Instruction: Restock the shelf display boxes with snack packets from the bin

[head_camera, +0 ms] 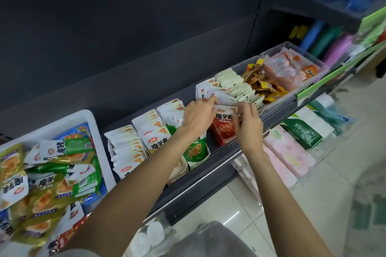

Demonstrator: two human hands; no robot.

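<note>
A white bin [98,131] at the left holds a loose heap of green, yellow and red snack packets [50,175]. Along the dark shelf [211,175] stand several display boxes. The red display box [222,129] is filled with upright white-topped packets [227,98]. My left hand [198,116] grips the packets at the box's left side. My right hand [247,124] pinches the top of the front packet at the box's right side. A green display box [196,152] sits under my left forearm, partly hidden.
Yellow-fronted display boxes [133,148] full of packets stand between the bin and the green box. A clear tub [292,94] of orange and yellow snacks sits further right. Pink and green tissue packs [290,152] lie on the lower shelf. Tiled floor [323,183] is at the right.
</note>
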